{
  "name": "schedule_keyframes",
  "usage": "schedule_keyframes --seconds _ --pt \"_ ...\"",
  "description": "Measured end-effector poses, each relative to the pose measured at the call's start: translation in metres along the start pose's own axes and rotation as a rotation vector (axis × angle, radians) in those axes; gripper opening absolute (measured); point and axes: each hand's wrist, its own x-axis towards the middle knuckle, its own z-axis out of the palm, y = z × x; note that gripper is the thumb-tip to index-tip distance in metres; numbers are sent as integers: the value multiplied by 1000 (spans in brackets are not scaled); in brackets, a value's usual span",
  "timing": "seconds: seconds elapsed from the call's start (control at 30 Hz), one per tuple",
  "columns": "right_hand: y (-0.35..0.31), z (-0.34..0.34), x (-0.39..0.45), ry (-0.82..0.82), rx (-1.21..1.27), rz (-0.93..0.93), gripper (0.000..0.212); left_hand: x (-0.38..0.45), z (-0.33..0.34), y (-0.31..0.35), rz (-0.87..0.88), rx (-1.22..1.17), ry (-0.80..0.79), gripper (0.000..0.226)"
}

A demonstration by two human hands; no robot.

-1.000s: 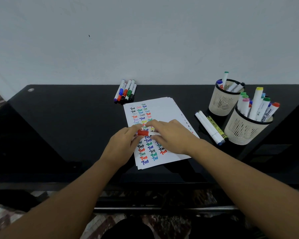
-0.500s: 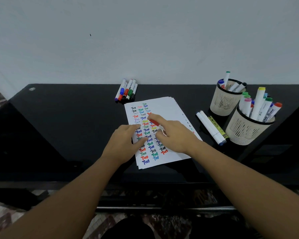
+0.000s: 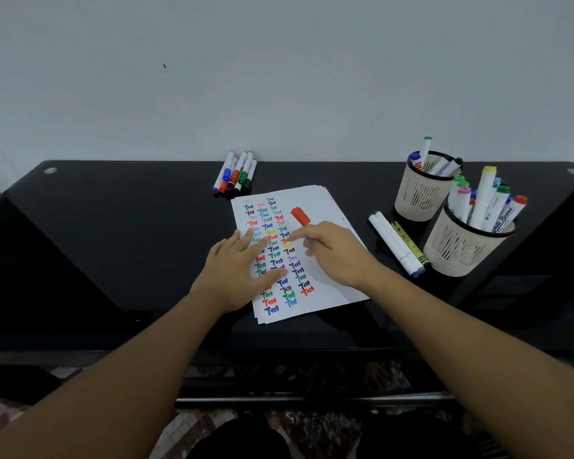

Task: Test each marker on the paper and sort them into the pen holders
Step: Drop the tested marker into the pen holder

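Fingers, right hand point(image 3: 337, 256): curled round a red-capped marker point(image 3: 300, 216); only its red end shows past the knuckles, the barrel is hidden in the grip.
Fingers, left hand point(image 3: 237, 271): straight and spread, pressing flat on the white sheet of paper point(image 3: 315, 202) covered in rows of coloured "Test" marks.
Marker position: over the paper's upper middle, red end tilted up and away; whether a tip touches the sheet, cannot tell.
Handling (judgement): light, rigid plastic, smooth and round, so liable to roll if laid down. Hold at mid-barrel for writing; cap probably a push fit, pulls off by the end.
Paper (judgement): thin, several sheets stacked, slides on the glossy black tabletop point(image 3: 113, 226); needs the flat hand to stay put.
Right of paper: two cream mesh pen holders point(image 3: 421, 197), both with markers in; three loose markers point(image 3: 396, 243) between them and the sheet.
Beyond paper: untested row of small markers point(image 3: 236, 172).
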Motion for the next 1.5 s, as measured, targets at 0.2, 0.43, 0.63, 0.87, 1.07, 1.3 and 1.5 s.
schedule_keyframes --seconds 0.2,0.43,0.63,0.87,1.07,1.3,1.5 --pt "-1 -16 3 15 325 118 54 -2 -3 1 -5 -2 -14 93" --pt "-3 -32 3 239 233 126 24 -4 -5 3 -7 -9 -17 93" --pt "0 -81 14 474 -187 28 24 -4 -6 4 -9 -11 -19 93" --pt "-9 -167 25 583 -514 130 29 -3 -5 2 1 -2 -11 94" --pt "12 -210 24 558 -571 342 35 -1 -2 -1 3 -14 -9 104" --pt "26 -213 22 460 -545 431 30 -1 -2 -1 8 -14 16 115" --pt "29 -213 22 458 -512 447 38 -2 -4 0 4 -23 12 107"
